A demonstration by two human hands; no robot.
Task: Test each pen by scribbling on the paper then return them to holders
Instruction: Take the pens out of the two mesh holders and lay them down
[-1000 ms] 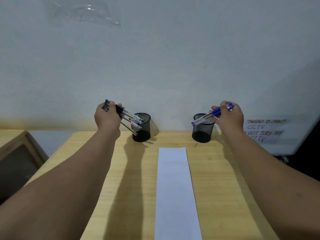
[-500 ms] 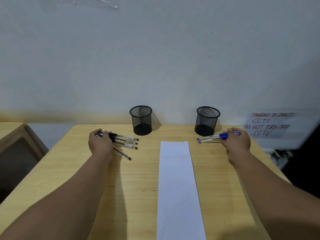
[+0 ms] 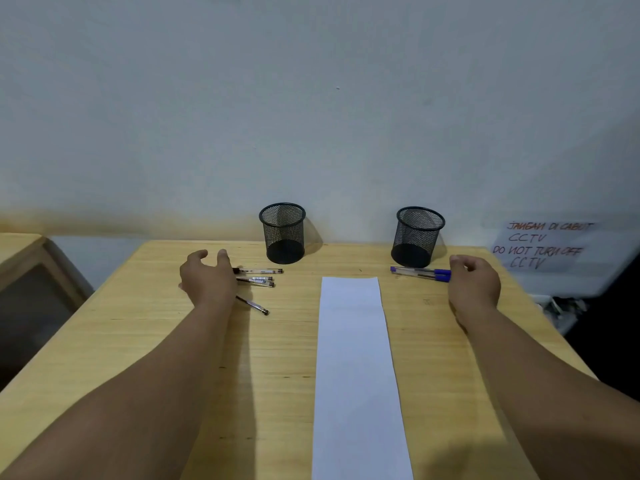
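Both hands have let go since 0.5 s ago. Left hand (image 3: 207,278) hovers w/ fingers loosely spread, holding nothing, over black-capped pens (image 3: 258,277) on the desk (image 3: 138,341); their cap ends are hidden under it, so count is unclear. Right hand (image 3: 474,282) relaxed, empty, just beside blue-capped pens (image 3: 420,273). Left holder (image 3: 283,233) and right holder (image 3: 417,237) upright at rear, apparently empty. Paper strip (image 3: 356,375) between them, cut off at bottom edge.

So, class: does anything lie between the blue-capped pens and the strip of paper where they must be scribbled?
Nothing visible does. The blue-capped pens lie on the table just right of the paper, with only bare wood between. The right holder stands behind them, out of the path. The right hand is beside them.
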